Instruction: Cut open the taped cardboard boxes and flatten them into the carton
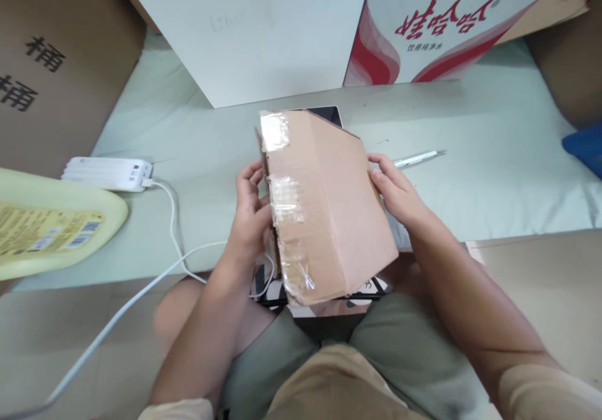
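A brown cardboard box [329,200] with strips of clear tape along its left edge is held up over my lap, tilted. My left hand [249,210] grips its taped left side, fingers curled round the edge. My right hand [395,191] presses against its right edge, fingers closed on the cardboard. Under the box a dark flat device [329,114] shows at the far end, and some printed material [357,294] sits on my knees.
A silver pen [418,158] lies on the pale green surface [493,175] to the right. A white power bank [109,173] with a white cable [174,232] sits left, beside a yellow bottle [51,225]. Cartons [423,25] and a white panel [263,31] stand behind.
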Demonstrator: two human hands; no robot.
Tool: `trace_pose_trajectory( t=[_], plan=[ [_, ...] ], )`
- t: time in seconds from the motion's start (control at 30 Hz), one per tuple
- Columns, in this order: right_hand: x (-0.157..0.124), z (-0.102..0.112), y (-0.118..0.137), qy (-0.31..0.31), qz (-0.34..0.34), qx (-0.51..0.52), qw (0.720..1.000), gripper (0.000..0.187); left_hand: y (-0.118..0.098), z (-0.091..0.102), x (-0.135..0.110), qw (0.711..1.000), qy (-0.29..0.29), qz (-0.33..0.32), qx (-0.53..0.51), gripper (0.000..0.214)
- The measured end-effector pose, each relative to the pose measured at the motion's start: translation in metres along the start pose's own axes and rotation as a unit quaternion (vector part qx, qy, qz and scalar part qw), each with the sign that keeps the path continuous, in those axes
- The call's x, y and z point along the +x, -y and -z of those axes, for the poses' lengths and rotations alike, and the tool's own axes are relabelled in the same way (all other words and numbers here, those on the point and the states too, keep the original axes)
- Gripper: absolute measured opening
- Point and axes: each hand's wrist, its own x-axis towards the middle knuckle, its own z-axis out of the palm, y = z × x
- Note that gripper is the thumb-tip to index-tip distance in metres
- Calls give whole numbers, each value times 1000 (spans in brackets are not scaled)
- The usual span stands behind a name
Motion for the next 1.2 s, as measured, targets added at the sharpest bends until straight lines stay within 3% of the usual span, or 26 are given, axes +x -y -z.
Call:
trace_pose_trajectory(
  t=[0.17,0.3,0.43,0.57,0.67,0.83,0.93,1.07,1.2],
  plan=[
    [-3,-2,4,4,-66,158,985,62,-19,-5,-2,983,4,101,-151,49],
    [-6,-2,10,-22,-97,248,964,52,-21,-1,3,987,-24,129,-96,44],
    [2,0,6,-87,-138,279,946,68,-10,3,8,987,-42,150,-26,51],
    [11,4,-2,-177,-149,237,944,85,2,8,11,994,-17,97,56,59],
    [12,7,-5,-198,-124,198,952,81,6,14,13,989,-6,27,147,55],
    [12,11,-12,-226,-93,164,956,70,-4,21,13,952,-39,-76,293,45],
    [13,15,-21,-229,-56,138,962,63,-11,21,10,955,20,-117,273,40],
    [16,21,-33,-216,-14,98,971,55,-14,21,5,969,131,-105,183,38],
    [21,29,-39,-244,-42,138,959,44,-15,23,2,957,182,-112,195,38]
  ],
)
